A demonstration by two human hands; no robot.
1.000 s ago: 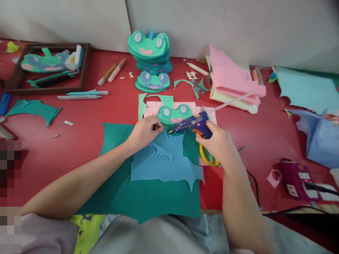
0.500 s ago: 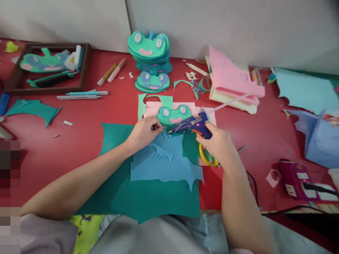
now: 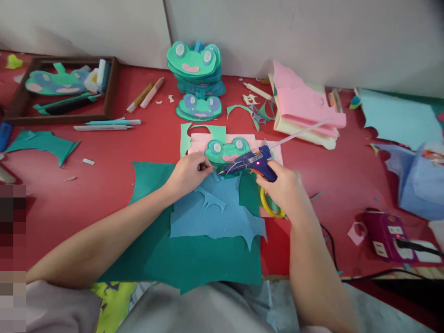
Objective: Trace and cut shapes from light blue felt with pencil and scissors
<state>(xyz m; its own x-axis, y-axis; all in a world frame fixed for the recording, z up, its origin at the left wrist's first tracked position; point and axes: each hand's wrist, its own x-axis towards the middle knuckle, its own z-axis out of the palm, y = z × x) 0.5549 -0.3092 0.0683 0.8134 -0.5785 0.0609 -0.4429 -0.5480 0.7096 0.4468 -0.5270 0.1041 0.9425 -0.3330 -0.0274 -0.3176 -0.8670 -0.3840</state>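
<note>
My right hand [image 3: 282,182] is wrapped round the handle of a dark blue glue gun [image 3: 256,162], its red light lit and a clear glue stick [image 3: 301,133] jutting from the back. The nozzle points left, close to the fingertips of my left hand [image 3: 190,173]. Those fingers are pinched together; what they hold is too small to make out. Just beyond lies a green felt frog face [image 3: 227,150] with pale eyes and a pink mouth. Beneath my hands are blue felt [image 3: 208,222] with a cut-out edge and a larger dark green felt sheet [image 3: 156,259]. Yellow-handled scissors [image 3: 272,207] lie by my right hand.
Stacked frog faces [image 3: 194,60] stand at the back. A brown tray [image 3: 114,88] holds another face and pens. Folded pink felt [image 3: 294,97] and light blue felt [image 3: 398,115] lie right. A purple power socket box [image 3: 385,236] with a black cable [image 3: 388,274] sits front right.
Almost nothing differs. The glue gun has shifted very slightly left, its nozzle still near my left fingertips.
</note>
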